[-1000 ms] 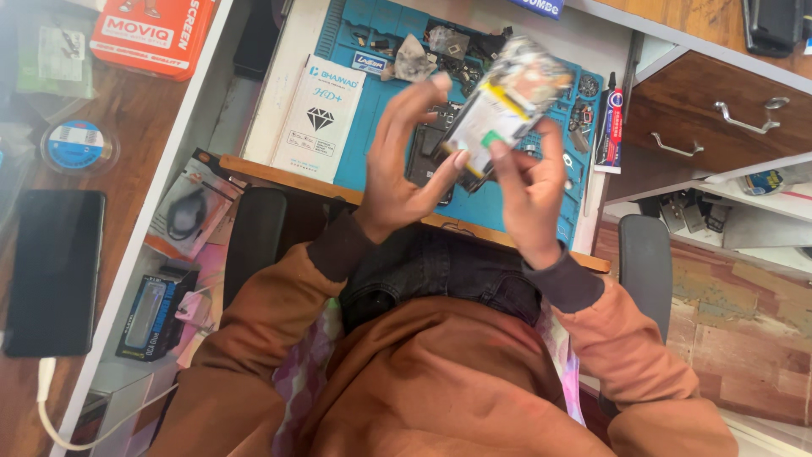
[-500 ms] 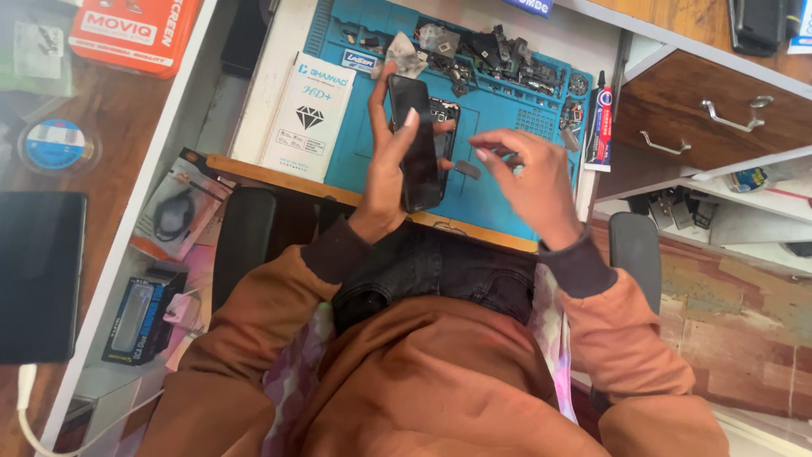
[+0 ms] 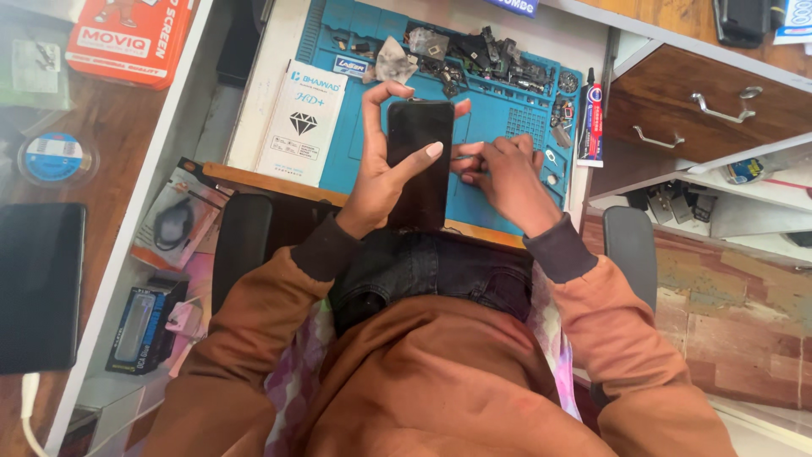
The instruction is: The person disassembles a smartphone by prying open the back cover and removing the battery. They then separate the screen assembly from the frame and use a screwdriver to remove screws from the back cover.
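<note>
Change: a second ago both hands were up holding a small packet between them; packet gone from the hands now, black phone [image 3: 419,161] in its place.
Left hand [image 3: 385,173]: fingers wrapped round the phone from its left edge, thumb across the dark face, holding it upright and lifted off the blue work mat [image 3: 507,127].
Right hand [image 3: 503,173]: dropped to the mat just right of the phone, fingers pinched shut on something thin and light-coloured; too small to tell what.
Phone position: centre of the bench, over the near edge of the mat, dark side to the camera.
Mat, far edge: heap of small dark loose parts [image 3: 474,55], untouched.
Mat, right: glue tube [image 3: 591,118] lying along the edge, near the right hand but apart from it.
Mat, left: white flat box [image 3: 302,123], just beside the left hand, not touched.
Read: looks like unpacking has given way to work on the phone itself, left hand steadying, right hand fetching or placing a small piece.
</note>
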